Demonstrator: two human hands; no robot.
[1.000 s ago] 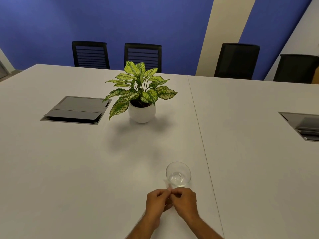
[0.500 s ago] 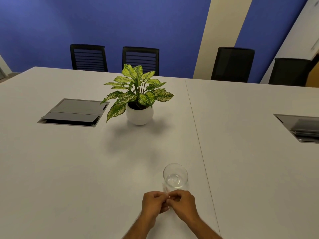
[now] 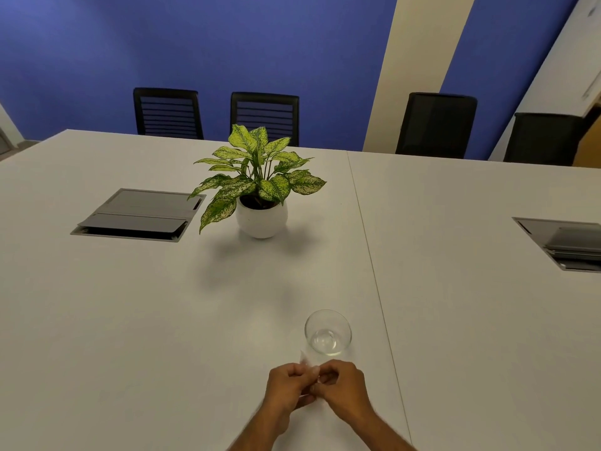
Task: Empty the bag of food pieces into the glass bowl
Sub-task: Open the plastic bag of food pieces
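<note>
Nearest the camera, the left hand (image 3: pixel 289 387) and the right hand (image 3: pixel 341 385) met just above the white worktop (image 3: pixel 130 320), fingers curled in and pinched together on a small clear bag (image 3: pixel 307 369). Only a thin, pale corner of the bag showed, rising from between the fingertips; whatever it contained was too small and hidden to make out. Both forearms ran in from the bottom edge.

Just beyond the hands, slightly toward the right one, stood the glass bowl (image 3: pixel 327 333), upright on the worktop and apart from the fingers, with nothing seen inside it. The bag's raised corner reached close to the bowl's near wall. A seam in the worktop ran past on the right of the bowl.

Well beyond the bowl, a potted plant (image 3: pixel 260 193) with speckled green leaves sat in a round white pot. To the far left of the hands lay a grey hatch (image 3: pixel 136 214) set in the worktop, and another hatch (image 3: pixel 566 244) far to the right. Behind the worktop's far edge stood black chairs (image 3: pixel 265 115) against a blue wall (image 3: pixel 195 43).
</note>
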